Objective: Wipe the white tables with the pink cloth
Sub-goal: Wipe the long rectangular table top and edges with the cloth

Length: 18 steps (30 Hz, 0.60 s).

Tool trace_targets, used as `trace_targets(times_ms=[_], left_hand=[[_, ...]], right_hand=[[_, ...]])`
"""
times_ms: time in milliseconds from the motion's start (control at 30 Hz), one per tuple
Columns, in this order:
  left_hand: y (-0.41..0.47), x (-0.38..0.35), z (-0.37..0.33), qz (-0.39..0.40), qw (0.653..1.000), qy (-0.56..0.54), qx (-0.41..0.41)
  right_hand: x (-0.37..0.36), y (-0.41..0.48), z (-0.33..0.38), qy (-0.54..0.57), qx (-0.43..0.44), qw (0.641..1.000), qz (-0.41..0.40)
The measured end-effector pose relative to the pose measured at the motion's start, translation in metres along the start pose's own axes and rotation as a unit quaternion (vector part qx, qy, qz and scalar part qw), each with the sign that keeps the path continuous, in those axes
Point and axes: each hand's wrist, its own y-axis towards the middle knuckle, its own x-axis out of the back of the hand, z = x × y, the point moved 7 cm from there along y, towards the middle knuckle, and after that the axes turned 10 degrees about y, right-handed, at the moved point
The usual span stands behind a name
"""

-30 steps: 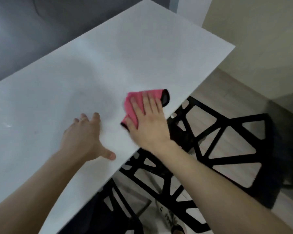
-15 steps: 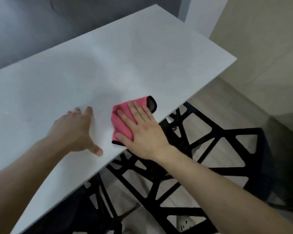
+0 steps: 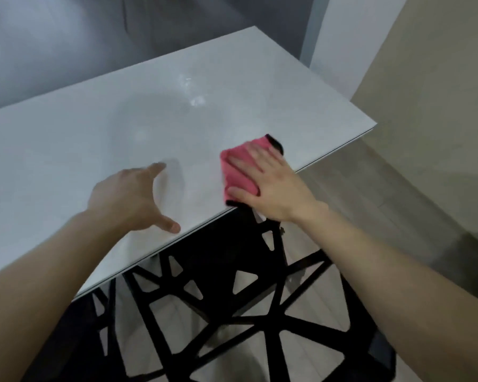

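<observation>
Sliding toward 3 o'clock, the right hand (image 3: 273, 188) and folded pink cloth (image 3: 236, 172) now sit apart from the left hand (image 3: 127, 197). Right fingers lie flat and spread, pressing the black-edged cloth at the glossy white table's (image 3: 108, 125) near edge. Left hand rests splayed, holding nothing, fingertips on the tabletop. At 6 o'clock stands a black lattice chair (image 3: 218, 271).

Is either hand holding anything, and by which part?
No grip: right hand presses flat on the pink cloth; left hand rests on the white table.

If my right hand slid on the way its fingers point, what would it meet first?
Nothing that shows: the right hand, flat on the pink cloth, points across bare white table toward its far edge.
</observation>
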Motion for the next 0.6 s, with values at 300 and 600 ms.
trace_targets(times_ms=[300,600], left_hand=[[0.008,-0.003,-0.002,0.036,0.999,0.008,0.038],[0.007,0.001,-0.01,0.037,0.999,0.009,0.037]], right_hand=[[-0.018,-0.002,0.05,0.005,0.065,0.997,0.043],[0.013,0.015,-0.055,-0.013,-0.151,0.983,-0.099]])
